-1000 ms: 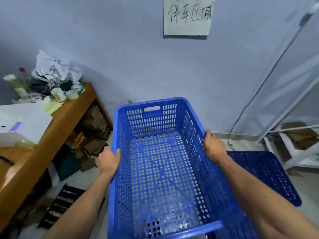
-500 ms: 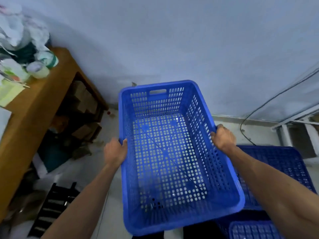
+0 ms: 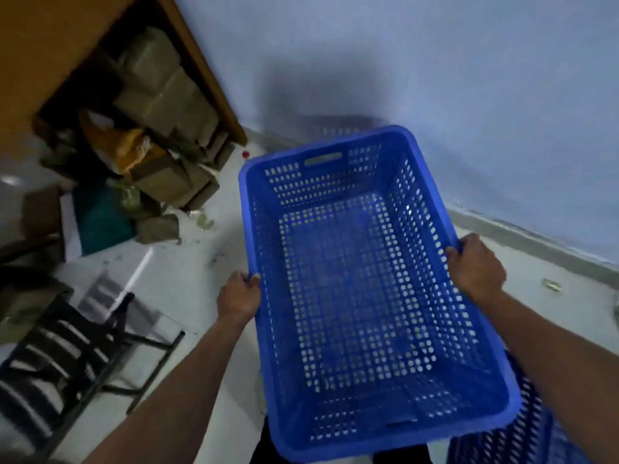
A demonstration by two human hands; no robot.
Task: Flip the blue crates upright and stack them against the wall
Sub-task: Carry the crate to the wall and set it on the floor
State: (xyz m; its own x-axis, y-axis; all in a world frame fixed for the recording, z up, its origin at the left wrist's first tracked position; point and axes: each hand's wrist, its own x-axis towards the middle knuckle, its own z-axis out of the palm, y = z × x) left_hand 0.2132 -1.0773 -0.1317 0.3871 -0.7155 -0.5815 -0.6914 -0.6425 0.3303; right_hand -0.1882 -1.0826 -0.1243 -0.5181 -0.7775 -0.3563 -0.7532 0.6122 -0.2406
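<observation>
I hold a blue perforated crate (image 3: 361, 283) upright, open side up, low over the pale floor in front of the wall (image 3: 469, 78). My left hand (image 3: 238, 294) grips its left long rim. My right hand (image 3: 475, 266) grips the right long rim. The crate's far end with the handle slot points at the wall's foot. Part of another blue crate (image 3: 532, 426) shows at the lower right, under my right forearm.
A wooden desk (image 3: 50, 45) stands at the upper left with cardboard boxes (image 3: 164, 105) and clutter piled beneath it. A black metal rack (image 3: 67, 346) lies on the floor at the lower left. A grey skirting strip (image 3: 542, 242) runs along the wall's base.
My view has tipped down toward the floor and the crate has come lower and nearer the wall's foot. Both hands keep the same grip on the rims.
</observation>
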